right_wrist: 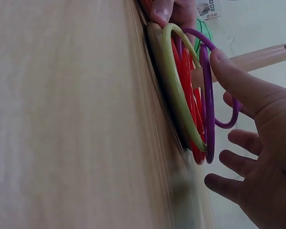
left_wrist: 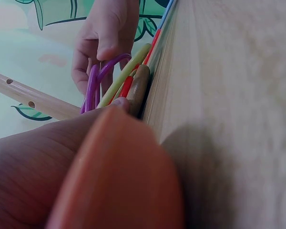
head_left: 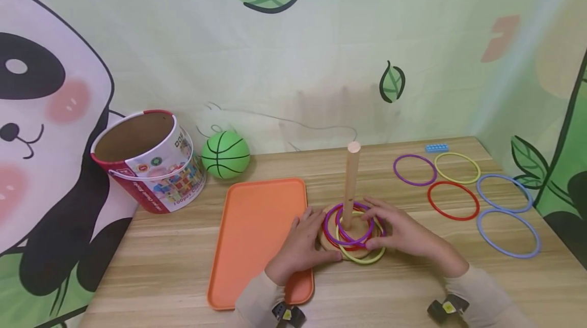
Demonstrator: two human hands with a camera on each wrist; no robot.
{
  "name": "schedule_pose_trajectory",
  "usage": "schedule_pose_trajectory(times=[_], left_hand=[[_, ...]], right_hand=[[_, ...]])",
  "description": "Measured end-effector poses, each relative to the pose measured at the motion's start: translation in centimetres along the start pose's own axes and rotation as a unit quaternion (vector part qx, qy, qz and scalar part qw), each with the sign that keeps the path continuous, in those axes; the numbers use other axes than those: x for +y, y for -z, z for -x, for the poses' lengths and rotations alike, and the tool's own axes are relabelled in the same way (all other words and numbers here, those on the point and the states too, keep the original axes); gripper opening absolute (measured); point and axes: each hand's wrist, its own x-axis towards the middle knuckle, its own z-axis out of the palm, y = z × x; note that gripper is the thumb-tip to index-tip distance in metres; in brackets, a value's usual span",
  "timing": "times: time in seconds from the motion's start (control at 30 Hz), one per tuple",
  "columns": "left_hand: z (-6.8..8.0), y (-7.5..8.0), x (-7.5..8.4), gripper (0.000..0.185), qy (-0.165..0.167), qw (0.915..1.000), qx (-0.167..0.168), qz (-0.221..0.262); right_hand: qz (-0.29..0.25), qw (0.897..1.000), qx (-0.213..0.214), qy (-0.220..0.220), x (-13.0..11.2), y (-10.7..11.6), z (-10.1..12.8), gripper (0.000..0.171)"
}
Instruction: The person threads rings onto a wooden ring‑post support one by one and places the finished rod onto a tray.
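While the left hand (head_left: pixel 300 246) rests loose-fingered against the wooden peg base (head_left: pixel 331 240) at lower centre, gripping nothing, the right hand (head_left: pixel 399 231) spreads relaxed fingers over the stacked rings (head_left: pixel 350 228), thumb touching the purple ring (right_wrist: pixel 209 105). A snagged lift could tip the upright peg (head_left: pixel 351 183) or drag the base. The orange tray (head_left: pixel 257 236) crowds the left; loose rings (head_left: pixel 453 200) lie right, bare table (head_left: pixel 412 292) nearer the lower edge.

You see print on the toy bucket (head_left: pixel 151 165), its label seemingly starting "100pcs", rest too blurred, nothing else legible to you
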Motion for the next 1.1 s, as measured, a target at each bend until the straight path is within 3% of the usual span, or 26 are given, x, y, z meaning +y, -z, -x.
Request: schedule_pose_trajectory(times=[0.2,0.7,1.1], left_hand=[[0.0,0.0,0.1,0.107,0.006,1.0,-0.002,0.005],[0.0,0.0,0.0,0.106,0.001,1.0,0.001,0.004],[0.1,0.0,0.0,0.107,-0.003,0.9999,0.002,0.012]], right_hand=[[0.007,1.0,-0.002,-0.003,0.1,0.0,0.0,0.057],[-0.01,1.0,-0.004,-0.007,0.6,0.3,0.7,0.075],[0.019,0.999,0.016,-0.021,0.4,1.3,1.6,0.07]])
